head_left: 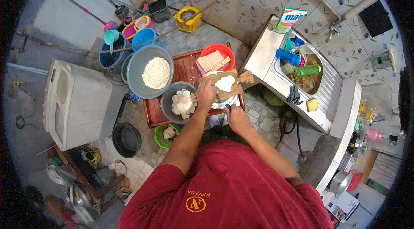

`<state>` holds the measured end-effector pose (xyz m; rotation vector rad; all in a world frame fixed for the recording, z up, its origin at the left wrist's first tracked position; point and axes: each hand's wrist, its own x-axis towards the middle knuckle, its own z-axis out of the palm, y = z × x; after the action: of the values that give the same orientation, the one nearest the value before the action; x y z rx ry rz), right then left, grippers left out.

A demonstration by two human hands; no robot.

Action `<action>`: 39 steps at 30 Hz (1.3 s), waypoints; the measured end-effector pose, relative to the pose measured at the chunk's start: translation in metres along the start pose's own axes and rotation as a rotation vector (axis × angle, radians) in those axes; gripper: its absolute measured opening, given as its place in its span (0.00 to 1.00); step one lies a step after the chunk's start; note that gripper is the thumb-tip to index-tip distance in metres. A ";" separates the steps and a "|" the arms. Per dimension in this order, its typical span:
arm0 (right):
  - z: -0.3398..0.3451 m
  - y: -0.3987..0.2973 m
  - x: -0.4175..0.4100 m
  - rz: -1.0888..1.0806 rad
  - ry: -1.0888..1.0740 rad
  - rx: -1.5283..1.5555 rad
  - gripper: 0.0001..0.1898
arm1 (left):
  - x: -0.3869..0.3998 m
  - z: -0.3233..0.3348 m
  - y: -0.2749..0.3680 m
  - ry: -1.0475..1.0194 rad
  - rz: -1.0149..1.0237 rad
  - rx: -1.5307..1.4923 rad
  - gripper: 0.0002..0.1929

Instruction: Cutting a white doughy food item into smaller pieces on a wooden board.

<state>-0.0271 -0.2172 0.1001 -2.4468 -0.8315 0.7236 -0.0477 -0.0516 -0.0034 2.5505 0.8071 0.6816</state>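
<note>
My left hand (206,94) rests at the left end of a wooden cutting board (235,90), its fingers on or beside something that is hard to make out. White slices (225,83) lie on the board. In my right hand (237,118) is the dark handle of a knife (228,106), at the board's near edge; most of its blade is hidden. Left of my left hand, a grey bowl (165,107) holds pale round slices (184,103). A larger grey basin (132,77) contains small whitish pieces (156,73). Behind the board, a red basin (228,55) holds pinkish sticks (211,61).
A low red-brown wooden table (184,67) carries the board and bowls. Beneath its near edge stands a green basket (159,138). To the right, a counter has a steel sink (330,67) with bottles in it. Left are buckets (119,57) and a white washing machine (84,99).
</note>
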 end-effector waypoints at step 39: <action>-0.026 -0.028 0.022 0.053 -0.258 -0.150 0.18 | 0.004 0.007 0.000 -0.010 -0.150 0.019 0.05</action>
<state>-0.0081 -0.1897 0.1282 -2.5507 -0.9503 1.0477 -0.0410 -0.0507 -0.0072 2.4772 0.9936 0.6159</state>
